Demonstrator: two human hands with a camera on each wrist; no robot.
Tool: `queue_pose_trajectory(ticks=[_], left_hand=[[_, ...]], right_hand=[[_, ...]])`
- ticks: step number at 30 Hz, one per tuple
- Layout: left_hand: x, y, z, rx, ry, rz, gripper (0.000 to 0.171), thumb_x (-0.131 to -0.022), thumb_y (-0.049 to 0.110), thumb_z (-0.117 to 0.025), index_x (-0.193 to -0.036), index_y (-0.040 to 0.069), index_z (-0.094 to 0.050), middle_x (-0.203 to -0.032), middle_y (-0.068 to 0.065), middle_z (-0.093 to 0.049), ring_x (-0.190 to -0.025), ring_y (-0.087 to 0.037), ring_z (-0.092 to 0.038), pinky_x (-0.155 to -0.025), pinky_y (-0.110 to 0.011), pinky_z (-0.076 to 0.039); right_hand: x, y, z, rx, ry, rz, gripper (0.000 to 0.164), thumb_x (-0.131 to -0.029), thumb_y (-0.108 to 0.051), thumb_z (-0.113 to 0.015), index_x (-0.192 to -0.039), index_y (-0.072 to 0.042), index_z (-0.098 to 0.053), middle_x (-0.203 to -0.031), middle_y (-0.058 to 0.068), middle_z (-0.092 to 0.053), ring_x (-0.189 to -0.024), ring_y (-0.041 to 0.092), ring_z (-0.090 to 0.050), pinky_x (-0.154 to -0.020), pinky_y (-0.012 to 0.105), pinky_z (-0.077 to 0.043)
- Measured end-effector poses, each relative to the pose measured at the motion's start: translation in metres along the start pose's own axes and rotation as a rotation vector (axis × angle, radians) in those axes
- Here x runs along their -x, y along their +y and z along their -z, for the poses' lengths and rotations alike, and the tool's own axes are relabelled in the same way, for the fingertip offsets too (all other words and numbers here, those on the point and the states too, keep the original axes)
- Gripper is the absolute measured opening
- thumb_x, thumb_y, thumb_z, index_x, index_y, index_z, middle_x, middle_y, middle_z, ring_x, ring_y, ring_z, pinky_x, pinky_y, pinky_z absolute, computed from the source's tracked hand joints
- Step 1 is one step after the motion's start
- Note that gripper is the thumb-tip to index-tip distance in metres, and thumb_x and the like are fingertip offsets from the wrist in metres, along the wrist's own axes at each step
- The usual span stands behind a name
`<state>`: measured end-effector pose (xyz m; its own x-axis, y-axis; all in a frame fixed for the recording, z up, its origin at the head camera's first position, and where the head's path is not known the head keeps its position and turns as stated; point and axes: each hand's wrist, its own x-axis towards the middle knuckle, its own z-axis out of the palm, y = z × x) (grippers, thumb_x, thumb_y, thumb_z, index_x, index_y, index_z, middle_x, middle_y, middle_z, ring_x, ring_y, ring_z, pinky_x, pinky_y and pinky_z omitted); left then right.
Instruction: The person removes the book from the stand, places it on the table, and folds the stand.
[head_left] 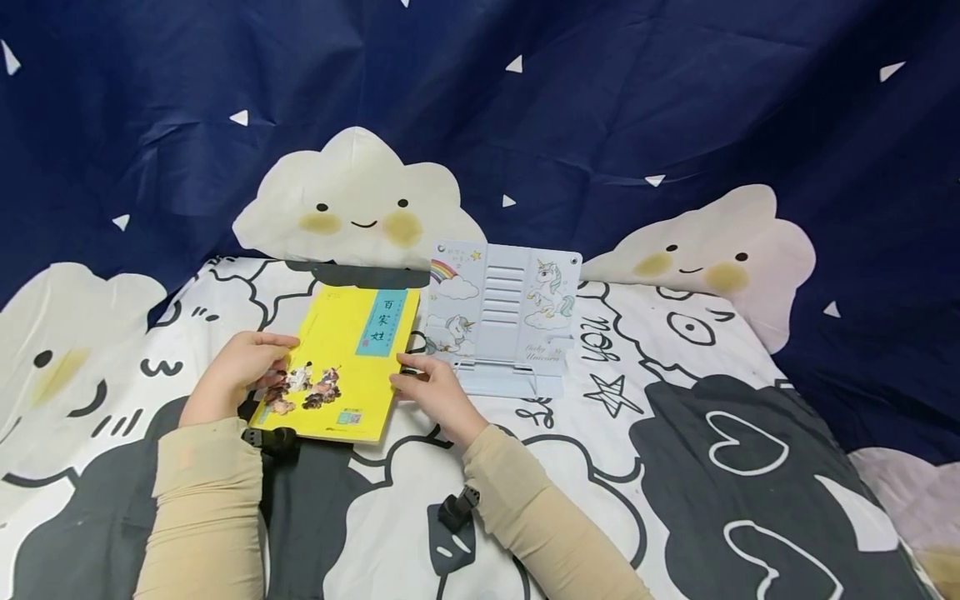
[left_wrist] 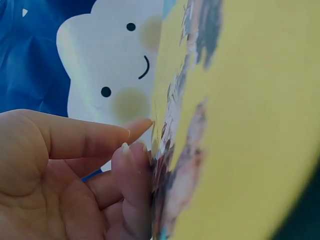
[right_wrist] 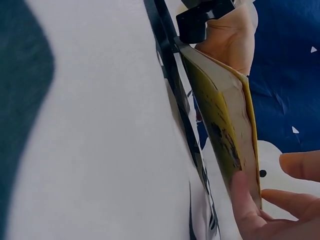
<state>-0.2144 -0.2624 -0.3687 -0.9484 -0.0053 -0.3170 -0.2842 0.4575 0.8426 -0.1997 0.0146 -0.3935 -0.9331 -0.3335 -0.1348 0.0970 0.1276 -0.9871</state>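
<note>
A yellow book [head_left: 337, 333] with a blue title label and printed figures on its cover is held between both hands, tilted above the bedding. At its left edge is my left hand [head_left: 232, 375]; in the left wrist view its fingertips [left_wrist: 132, 157] meet the book's edge, partly hidden behind it. My right hand [head_left: 442, 396] pinches the opposite edge, with fingers on both covers in the right wrist view, where the page block shows. Just right of the book stands a pale book stand [head_left: 520, 283] with unicorn pictures, slots and a wire holder at its foot.
Black-and-white patterned cloth [head_left: 592, 467] covers the surface beneath. Behind it hangs a dark blue curtain [head_left: 600, 100] with smiling clouds and white triangles. Small black devices sit at the left wrist [head_left: 273, 440] and right wrist [head_left: 457, 507].
</note>
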Motion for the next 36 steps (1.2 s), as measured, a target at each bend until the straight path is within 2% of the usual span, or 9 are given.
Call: queue_pose_trajectory(ticks=[5,9,16,24,31,36], left_hand=[[-0.0023,-0.0025,-0.0018,0.005,-0.021,0.018,0.046,-0.105,0.013,-0.035,-0.144,-0.011,-0.04,-0.074,0.001,-0.052,-0.063,-0.007,-0.051,-0.063,-0.022,-0.055],[-0.0037,-0.0046,-0.0025,0.003,-0.014,0.025,0.046,-0.105,0.013,-0.035,-0.144,-0.012,-0.041,-0.074,0.0,-0.052,-0.065,-0.009,-0.053,-0.063,-0.024,-0.057],[-0.0052,-0.0056,-0.0029,0.006,-0.008,0.039,0.046,-0.106,0.013,-0.035,-0.144,-0.011,-0.041,-0.075,0.0,-0.052,-0.065,-0.009,-0.053,-0.065,-0.024,-0.058],[-0.0022,0.001,-0.0065,-0.025,0.016,0.043,0.047,-0.105,0.014,-0.035,-0.143,-0.013,-0.041,-0.088,-0.006,-0.057,-0.071,-0.01,-0.058,-0.068,-0.024,-0.059],[-0.0014,0.0021,-0.0083,-0.085,0.029,0.03,0.049,-0.101,0.01,-0.035,-0.143,-0.015,-0.039,-0.095,-0.012,-0.06,-0.077,-0.014,-0.059,-0.069,-0.026,-0.06],[-0.0028,0.0022,-0.0094,-0.133,0.053,0.024,0.049,-0.1,0.01,-0.036,-0.14,-0.016,-0.043,-0.097,-0.017,-0.062,-0.079,-0.016,-0.061,-0.069,-0.029,-0.061]], right_hand=[[-0.0014,0.0012,-0.0005,-0.004,-0.027,-0.056,0.05,-0.095,-0.01,-0.063,-0.142,0.002,-0.051,-0.137,0.018,-0.058,-0.098,0.021,-0.071,-0.091,0.034,-0.058],[-0.0025,0.0029,0.0,0.01,-0.069,-0.07,0.052,-0.094,-0.008,-0.063,-0.142,0.005,-0.048,-0.138,0.021,-0.057,-0.109,0.024,-0.068,-0.092,0.033,-0.057],[-0.0034,0.0026,0.001,0.018,-0.091,-0.084,0.054,-0.095,-0.009,-0.063,-0.143,0.006,-0.046,-0.145,0.02,-0.052,-0.113,0.025,-0.067,-0.093,0.033,-0.057],[-0.0024,0.0035,0.0034,0.037,-0.097,-0.103,0.058,-0.094,-0.014,-0.065,-0.145,0.004,-0.045,-0.146,0.018,-0.051,-0.11,0.027,-0.069,-0.109,0.04,-0.046],[-0.0004,0.0047,0.0023,0.122,-0.094,-0.083,0.059,-0.094,-0.018,-0.067,-0.145,0.002,-0.046,-0.14,0.015,-0.056,-0.106,0.02,-0.06,-0.098,0.037,-0.05],[-0.0001,0.0042,-0.0004,0.144,-0.085,-0.087,0.061,-0.093,-0.019,-0.069,-0.146,0.0,-0.046,-0.144,0.013,-0.055,-0.116,0.019,-0.056,-0.105,0.039,-0.046]])
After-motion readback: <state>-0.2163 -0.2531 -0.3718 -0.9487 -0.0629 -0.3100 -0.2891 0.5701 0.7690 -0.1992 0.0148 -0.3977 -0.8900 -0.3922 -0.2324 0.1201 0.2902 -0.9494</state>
